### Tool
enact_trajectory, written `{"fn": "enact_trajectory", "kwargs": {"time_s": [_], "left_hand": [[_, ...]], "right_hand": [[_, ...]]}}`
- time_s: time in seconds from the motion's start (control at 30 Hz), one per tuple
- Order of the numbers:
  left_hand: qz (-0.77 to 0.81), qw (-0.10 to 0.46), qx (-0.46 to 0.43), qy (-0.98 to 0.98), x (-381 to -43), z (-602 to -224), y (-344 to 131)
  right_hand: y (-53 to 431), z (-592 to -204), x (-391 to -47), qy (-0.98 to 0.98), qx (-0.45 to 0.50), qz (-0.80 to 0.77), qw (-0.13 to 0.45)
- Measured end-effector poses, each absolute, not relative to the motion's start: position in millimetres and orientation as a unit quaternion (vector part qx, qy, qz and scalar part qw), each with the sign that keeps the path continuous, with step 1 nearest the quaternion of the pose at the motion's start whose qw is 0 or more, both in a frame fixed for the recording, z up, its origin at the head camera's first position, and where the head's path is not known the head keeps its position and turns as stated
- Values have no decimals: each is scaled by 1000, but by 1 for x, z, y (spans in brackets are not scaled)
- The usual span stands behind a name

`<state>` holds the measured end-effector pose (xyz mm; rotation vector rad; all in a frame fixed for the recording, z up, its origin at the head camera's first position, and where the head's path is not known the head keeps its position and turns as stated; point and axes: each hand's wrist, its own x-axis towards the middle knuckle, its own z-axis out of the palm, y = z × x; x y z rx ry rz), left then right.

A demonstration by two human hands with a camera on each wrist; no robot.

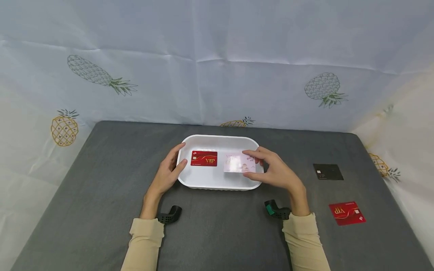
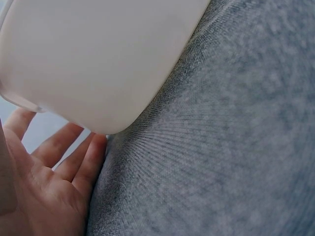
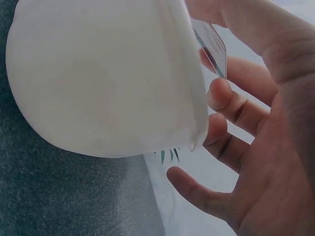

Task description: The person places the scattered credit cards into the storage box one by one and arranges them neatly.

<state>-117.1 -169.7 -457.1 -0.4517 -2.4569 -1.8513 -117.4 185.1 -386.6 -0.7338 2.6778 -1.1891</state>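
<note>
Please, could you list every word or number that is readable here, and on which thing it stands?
"VIP": the red card in the tray.
"VIP", upside down: the other red card.
"VIP": the black card.
Pink card in the right hand: perhaps "VIP", the rest too faint.
Other print on the cards: too small to read.

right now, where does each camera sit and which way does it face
Head: head-worn, facing forward and down at the white tray; left hand, right hand and sleeves show.
Left wrist: worn there, facing the tray's outside and grey cloth; left hand shows.
Right wrist: worn there, facing the tray's outside; right hand shows.
Head and right wrist share the held pink card.
</note>
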Motion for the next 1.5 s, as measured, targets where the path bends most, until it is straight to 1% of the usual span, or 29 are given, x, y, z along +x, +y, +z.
{"fn": "enact_trajectory", "kwargs": {"time_s": [0.2, 0.53, 0.93, 1.5], "left_hand": [[-599, 15, -146, -787, -118, -456, -170], [-592, 14, -139, -793, -118, -455, -169], [-596, 11, -140, -790, -118, -455, -169], [-602, 13, -143, -785, -116, -457, -167]], "right_hand": [[178, -387, -121, 888, -247, -383, 60], [168, -388, -126, 925, -217, -310, 39], [156, -395, -132, 948, -210, -236, 35], [149, -396, -136, 965, -195, -166, 58]]}}
